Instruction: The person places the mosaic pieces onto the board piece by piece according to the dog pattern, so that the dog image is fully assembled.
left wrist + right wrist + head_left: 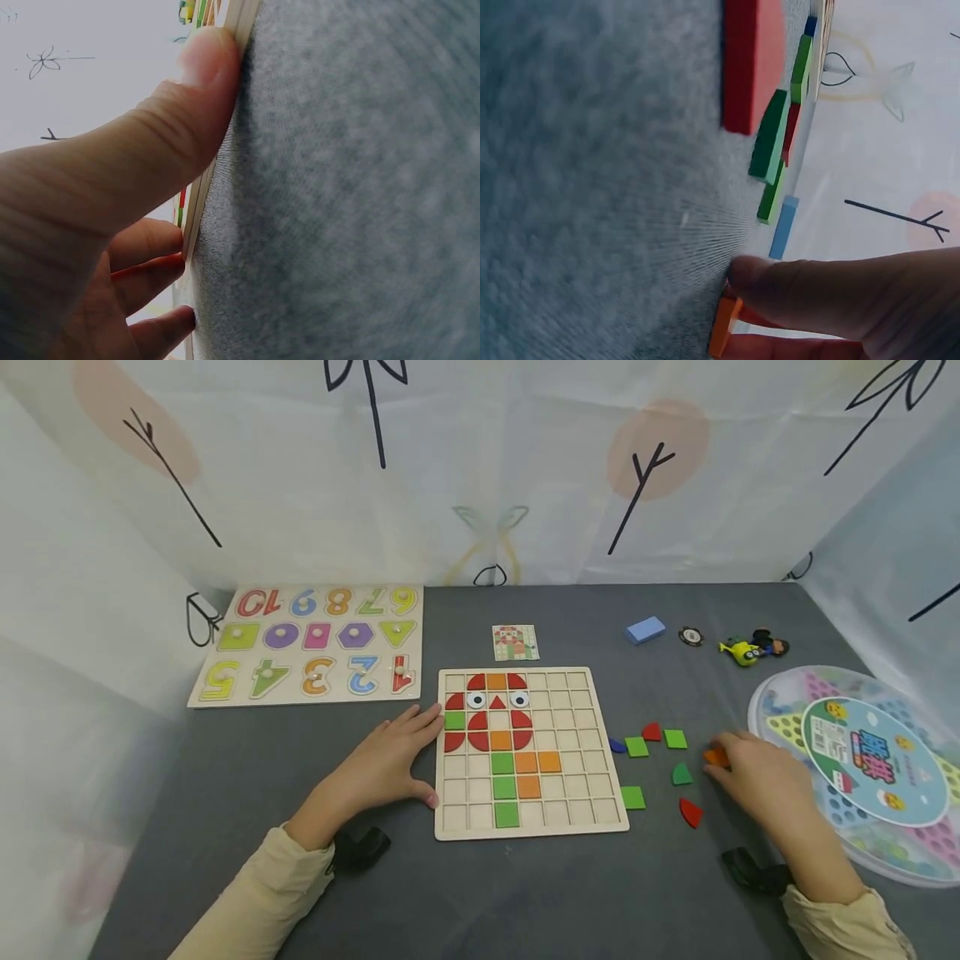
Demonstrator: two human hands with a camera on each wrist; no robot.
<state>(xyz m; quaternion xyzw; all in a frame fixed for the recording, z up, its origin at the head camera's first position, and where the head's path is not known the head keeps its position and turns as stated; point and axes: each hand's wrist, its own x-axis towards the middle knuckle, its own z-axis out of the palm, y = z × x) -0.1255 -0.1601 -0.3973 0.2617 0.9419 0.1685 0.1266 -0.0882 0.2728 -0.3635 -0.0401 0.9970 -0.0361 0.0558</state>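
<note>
My left hand (390,756) rests against the left edge of a wooden grid board (562,827), thumb and fingers spread and touching its rim. On the board, red, orange and green tiles and two eye pieces form a figure. Over on the right, my right hand (772,777) pinches an orange tile (724,324) at the table surface, with the thumb at its near end; the fingers behind are partly hidden. Loose beside the board lie a red piece (691,812), a green quarter piece (682,774), several green squares (633,797) and a blue piece (617,746).
A number and shape puzzle board (307,647) lies back left. A small picture card (515,642) sits behind the grid board. At the back right are a blue block (645,630), a round token (691,636) and small toy figures (753,647). A round clear-lidded box (780,693) stands far right.
</note>
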